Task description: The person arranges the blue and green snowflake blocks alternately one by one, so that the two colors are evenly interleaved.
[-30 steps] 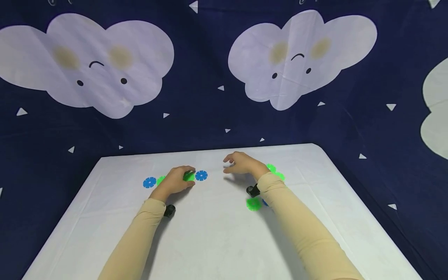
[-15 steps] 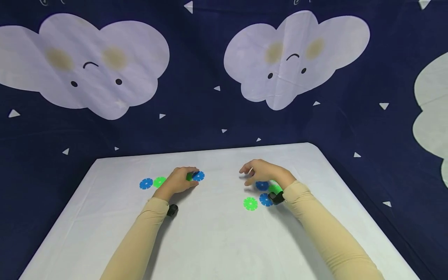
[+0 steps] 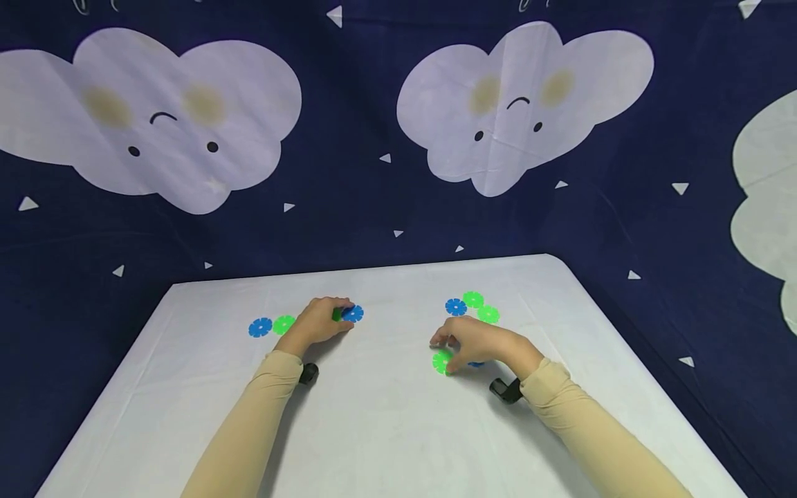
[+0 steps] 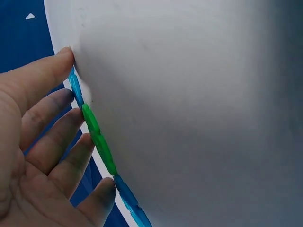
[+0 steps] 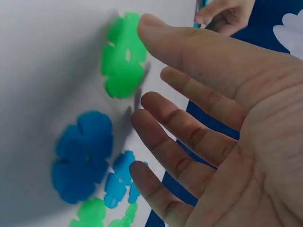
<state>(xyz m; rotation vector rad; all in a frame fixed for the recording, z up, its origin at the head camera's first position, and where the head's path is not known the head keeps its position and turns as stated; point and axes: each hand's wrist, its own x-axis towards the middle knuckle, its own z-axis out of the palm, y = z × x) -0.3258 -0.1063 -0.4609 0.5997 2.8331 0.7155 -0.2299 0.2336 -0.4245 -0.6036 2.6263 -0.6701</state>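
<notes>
Notched plastic building discs in blue and green lie about both hands. My left hand (image 3: 319, 320) pinches the blue disc (image 3: 355, 313) at the right end of a row, with thumb and forefinger at opposite sides of its rim. In the left wrist view that row appears edge-on, a green disc (image 4: 98, 139) beside the blue one. My right hand (image 3: 474, 340) hovers around a separate green disc (image 3: 441, 362); its fingers are spread. The right wrist view shows the thumb close to this green disc (image 5: 124, 56), and whether they touch I cannot tell.
Two more discs of the left row, a blue one (image 3: 260, 327) and a green one (image 3: 284, 324), lie left of my left hand. Behind my right hand are a blue disc (image 3: 456, 307) and two green discs (image 3: 473, 299). A cloud-printed navy cloth (image 3: 349, 235) hangs behind the white table (image 3: 373, 429).
My right hand has swung right from the table's middle, then toward me to the near green disc. My left hand has shifted slightly right, from the green disc onto the blue one.
</notes>
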